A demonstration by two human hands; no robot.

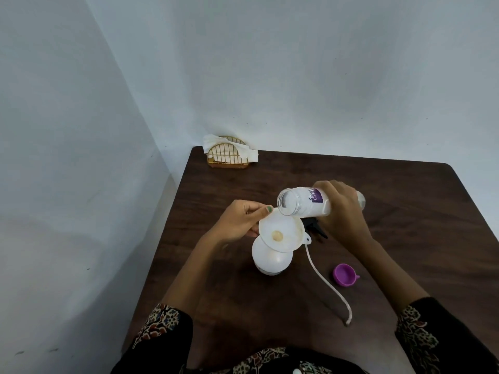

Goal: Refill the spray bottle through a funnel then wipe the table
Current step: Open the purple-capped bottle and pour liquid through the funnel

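Note:
A white spray bottle (271, 259) stands on the dark wooden table (391, 238) with a white funnel (280, 233) set in its neck. My left hand (240, 221) pinches the funnel's left rim. My right hand (343, 209) grips a white refill bottle (305, 202) with a purple label, tipped on its side, its open mouth over the funnel's rim. The black spray head (317, 229) lies behind the funnel, partly hidden, and its white dip tube (328, 287) trails toward me.
A purple cap (344, 274) lies open side up to the right of the tube. A gold wire napkin holder (227, 153) with white napkins stands at the table's far left corner. Walls close in on the far and left sides.

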